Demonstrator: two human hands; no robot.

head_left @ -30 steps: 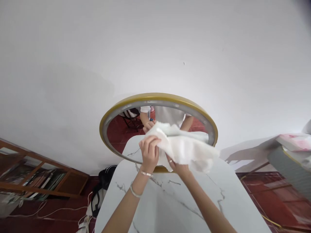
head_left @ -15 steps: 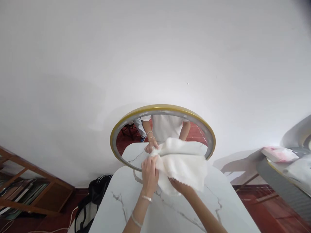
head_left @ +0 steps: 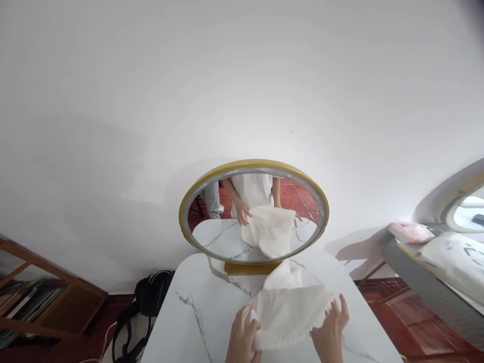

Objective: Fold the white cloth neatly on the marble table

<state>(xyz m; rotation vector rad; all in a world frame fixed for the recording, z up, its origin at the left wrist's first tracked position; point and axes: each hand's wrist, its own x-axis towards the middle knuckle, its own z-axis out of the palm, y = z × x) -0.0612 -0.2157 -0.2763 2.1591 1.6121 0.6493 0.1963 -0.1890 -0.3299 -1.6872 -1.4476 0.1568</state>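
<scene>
A white cloth (head_left: 291,312) with a scalloped edge is spread between my two hands, low over the table's near part. My left hand (head_left: 244,333) is closed on its left corner, thumb in front. My right hand (head_left: 330,327) grips the scalloped edge on the right side, one finger raised away from the fabric. The far end of the cloth trails up to the foot of a round, gold-rimmed mirror (head_left: 254,162). In the glass, both hands and the cloth are reflected.
The mirror stands on a white marble-patterned table (head_left: 185,307) against the wall. To the left are a black bag (head_left: 153,295) and a wooden shelf (head_left: 56,312) with papers. At right, a side table holds a pink-and-white tissue pack (head_left: 411,233), a white bag (head_left: 454,257) and another mirror (head_left: 469,206).
Both hands have come back from the mirror toward the table's near edge, drawing the cloth along. Once bunched against the glass, the cloth is now spread out, and the mirror's base shows.
</scene>
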